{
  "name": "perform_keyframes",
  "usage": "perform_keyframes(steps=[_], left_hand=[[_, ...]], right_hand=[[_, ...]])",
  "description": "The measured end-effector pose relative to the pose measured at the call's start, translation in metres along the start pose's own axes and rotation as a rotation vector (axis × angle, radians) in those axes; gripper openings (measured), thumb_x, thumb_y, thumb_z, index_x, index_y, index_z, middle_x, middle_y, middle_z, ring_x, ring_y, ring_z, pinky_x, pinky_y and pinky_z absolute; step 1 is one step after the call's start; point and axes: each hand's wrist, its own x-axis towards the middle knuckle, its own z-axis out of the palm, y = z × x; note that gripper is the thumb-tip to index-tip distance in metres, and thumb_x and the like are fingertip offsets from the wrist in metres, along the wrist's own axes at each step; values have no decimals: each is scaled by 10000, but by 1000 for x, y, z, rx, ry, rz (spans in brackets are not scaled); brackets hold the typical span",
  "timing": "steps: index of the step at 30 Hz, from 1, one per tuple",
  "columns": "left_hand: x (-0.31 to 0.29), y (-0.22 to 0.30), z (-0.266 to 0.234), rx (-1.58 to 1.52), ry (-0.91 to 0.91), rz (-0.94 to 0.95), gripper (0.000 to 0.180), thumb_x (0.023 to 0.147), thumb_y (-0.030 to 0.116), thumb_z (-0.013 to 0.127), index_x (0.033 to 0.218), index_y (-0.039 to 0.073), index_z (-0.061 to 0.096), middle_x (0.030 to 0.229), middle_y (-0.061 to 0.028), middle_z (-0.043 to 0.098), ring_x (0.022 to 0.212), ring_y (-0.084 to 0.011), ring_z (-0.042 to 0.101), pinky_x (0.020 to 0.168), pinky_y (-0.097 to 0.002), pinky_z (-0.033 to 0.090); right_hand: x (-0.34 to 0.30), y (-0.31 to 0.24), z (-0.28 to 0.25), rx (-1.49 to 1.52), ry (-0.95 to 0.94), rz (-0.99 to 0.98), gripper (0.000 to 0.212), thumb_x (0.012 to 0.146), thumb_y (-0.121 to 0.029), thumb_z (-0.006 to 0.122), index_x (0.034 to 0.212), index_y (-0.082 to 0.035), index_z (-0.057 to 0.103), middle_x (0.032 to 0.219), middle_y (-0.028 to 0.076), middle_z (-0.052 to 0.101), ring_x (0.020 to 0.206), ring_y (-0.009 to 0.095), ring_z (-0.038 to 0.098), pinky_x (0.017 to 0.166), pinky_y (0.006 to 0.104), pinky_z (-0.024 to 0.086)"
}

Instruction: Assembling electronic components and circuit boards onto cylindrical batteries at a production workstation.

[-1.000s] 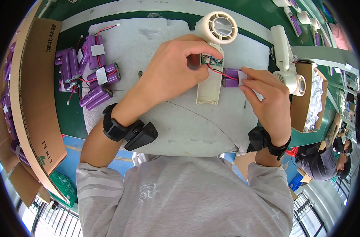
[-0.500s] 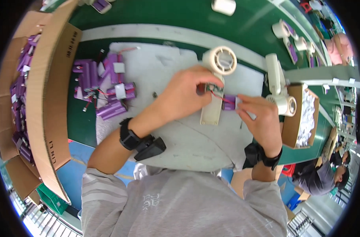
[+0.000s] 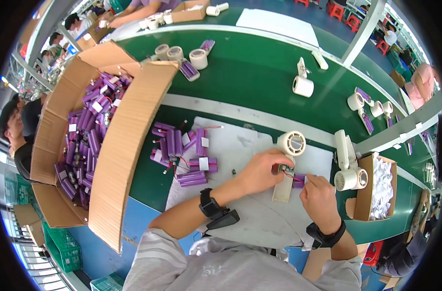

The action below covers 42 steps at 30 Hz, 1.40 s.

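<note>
A cream handheld fan (image 3: 281,192) lies on the grey mat with its round head away from me and its handle toward me. A small green circuit board (image 3: 286,169) with red wires shows at the upper part of the handle. My left hand (image 3: 261,173) is closed around that part, thumb and fingers at the board. To the right of the handle is a purple battery pack (image 3: 298,181) with a white pad, joined by the red wires. My right hand (image 3: 321,202) is closed with its fingertips on the pack's right end.
Several purple battery packs (image 3: 175,143) lie on the mat's left side. A large cardboard box (image 3: 115,160) full of packs stands at far left. At right are more fan parts (image 3: 346,179) and a carton (image 3: 362,201) of white pieces. Fans stand on the green conveyor (image 3: 250,63) beyond.
My view has swung up and to the left, so the bench appears lower and further right. Both hands stay at the fan and battery pack, and the right fingers are drawn closer together.
</note>
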Motion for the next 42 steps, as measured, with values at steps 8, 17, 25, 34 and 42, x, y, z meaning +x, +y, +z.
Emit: perform_keyframes(steps=[8, 17, 25, 34, 42], left_hand=[[1, -3, -4, -7, -15, -19, 319, 746, -13, 660, 1042, 106, 677, 976, -44, 619, 753, -162, 597, 672, -278, 500], [1, -1, -2, 6, -32, -12, 322, 735, -22, 657, 1033, 98, 680, 1001, -60, 627, 763, -178, 608, 689, -293, 512], [1, -4, -1, -8, -12, -18, 312, 739, -15, 661, 1028, 101, 686, 983, -57, 621, 745, -176, 600, 671, -288, 509], [1, -16, 5, -50, 43, 12, 287, 700, -20, 666, 972, 67, 686, 974, -92, 613, 728, -193, 608, 655, -306, 512], [1, -14, 7, -80, 11, 48, 284, 697, -22, 660, 966, 68, 687, 944, -94, 614, 732, -200, 607, 653, -312, 504]], right_hand=[[5, 20, -17, 282, -29, 54, 77, 719, 4, 697, 754, 55, 651, 978, 183, 699, 817, 329, 659, 730, 389, 543], [4, 19, -13, 134, -34, -66, 61, 733, -2, 691, 754, 48, 665, 953, 179, 704, 784, 338, 651, 710, 405, 537], [7, 7, 0, -38, 6, -64, 51, 687, 24, 662, 713, 50, 627, 899, 181, 696, 773, 338, 643, 670, 409, 535], [12, 49, -21, 75, 86, 41, 187, 718, 3, 683, 901, 31, 656, 822, 185, 665, 697, 324, 649, 654, 368, 522], [30, 26, -43, 269, -144, 365, 164, 746, -44, 721, 874, 9, 633, 795, 141, 621, 673, 299, 605, 613, 388, 471]])
